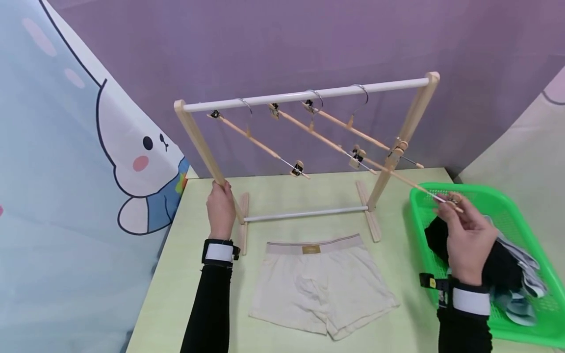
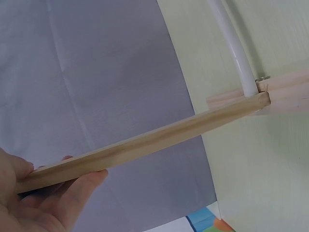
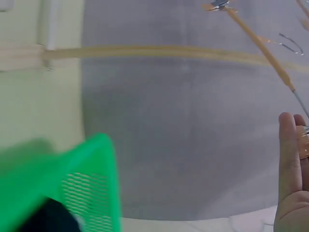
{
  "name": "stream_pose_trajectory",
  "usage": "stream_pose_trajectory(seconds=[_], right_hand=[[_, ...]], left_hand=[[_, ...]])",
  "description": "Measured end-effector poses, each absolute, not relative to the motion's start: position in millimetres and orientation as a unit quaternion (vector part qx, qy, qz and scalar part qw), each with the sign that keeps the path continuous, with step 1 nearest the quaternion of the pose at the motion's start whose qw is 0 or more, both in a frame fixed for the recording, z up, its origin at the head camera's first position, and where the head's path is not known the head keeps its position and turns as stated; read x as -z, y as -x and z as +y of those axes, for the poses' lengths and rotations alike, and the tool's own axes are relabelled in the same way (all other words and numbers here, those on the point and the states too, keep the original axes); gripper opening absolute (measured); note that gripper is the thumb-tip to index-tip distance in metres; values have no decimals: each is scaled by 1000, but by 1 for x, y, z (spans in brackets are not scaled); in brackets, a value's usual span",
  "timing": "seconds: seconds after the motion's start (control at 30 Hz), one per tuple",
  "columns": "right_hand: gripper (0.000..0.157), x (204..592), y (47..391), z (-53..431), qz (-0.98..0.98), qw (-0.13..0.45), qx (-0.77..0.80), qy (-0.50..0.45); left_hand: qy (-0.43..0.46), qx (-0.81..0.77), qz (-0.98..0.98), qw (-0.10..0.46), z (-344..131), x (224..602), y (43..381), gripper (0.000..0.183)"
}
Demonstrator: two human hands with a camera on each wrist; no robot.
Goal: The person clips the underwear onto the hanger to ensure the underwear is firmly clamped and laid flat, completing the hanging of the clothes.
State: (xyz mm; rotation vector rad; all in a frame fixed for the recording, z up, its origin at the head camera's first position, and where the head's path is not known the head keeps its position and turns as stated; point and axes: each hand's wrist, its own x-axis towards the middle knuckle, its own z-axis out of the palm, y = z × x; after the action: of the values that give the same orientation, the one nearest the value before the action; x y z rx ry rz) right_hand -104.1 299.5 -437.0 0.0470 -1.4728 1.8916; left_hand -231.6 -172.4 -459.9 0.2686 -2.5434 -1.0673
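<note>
The left hand [image 1: 220,211] has its grip closed round the lower part of the rack's left upright [image 1: 200,144], thumb and fingers on either side of the wood. The right hand [image 1: 470,235] has its grip narrowed to a pinch on the near, clipped end of a held hanger [image 1: 412,184], above the left rim of the green basket [image 1: 463,189]. That hanger slants back toward the rack [image 1: 265,99] and crosses the right upright [image 1: 415,115] in the head view; whether the two touch I cannot tell.

The rack stands near the back edge of the surface [image 1: 194,274]. From its white top rail hang a left hanger [image 1: 253,140], a middle hanger [image 1: 326,141] and a right hanger [image 1: 371,137]. The rail has a wider gap between the left and middle hooks than between the middle and right ones, and an open stretch from the right hook to its right end.

Pale shorts [image 1: 326,289] lie flat in front of the rack, waistband toward the back edge, just short of the lower bar [image 1: 304,214]. Open surface runs between them and the left edge, and a narrower strip separates them from the basket, which sits along the right side with a black garment [image 1: 505,264] inside.
</note>
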Motion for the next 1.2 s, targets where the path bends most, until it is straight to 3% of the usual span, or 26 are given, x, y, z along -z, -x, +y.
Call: stream_pose_trajectory(seconds=[0.2,0.47,0.67,0.8,1.2], right_hand=[[35,470,98,289,-627,268,-728,65],[36,511,107,264,-724,118,-680,-5],[42,539,120,238,-705,26,-709,-7],[43,554,130,226,-708,-13,-706,-3],[45,600,171,218,-755,-58,-652,32]], left_hand=[[-93,369,-906,187,-172,463,232,36],[-92,365,-906,193,-173,465,233,36],[-90,363,-908,190,-173,465,232,38],[-90,359,-909,191,-173,467,232,37],[-91,363,-908,191,-174,464,232,35]])
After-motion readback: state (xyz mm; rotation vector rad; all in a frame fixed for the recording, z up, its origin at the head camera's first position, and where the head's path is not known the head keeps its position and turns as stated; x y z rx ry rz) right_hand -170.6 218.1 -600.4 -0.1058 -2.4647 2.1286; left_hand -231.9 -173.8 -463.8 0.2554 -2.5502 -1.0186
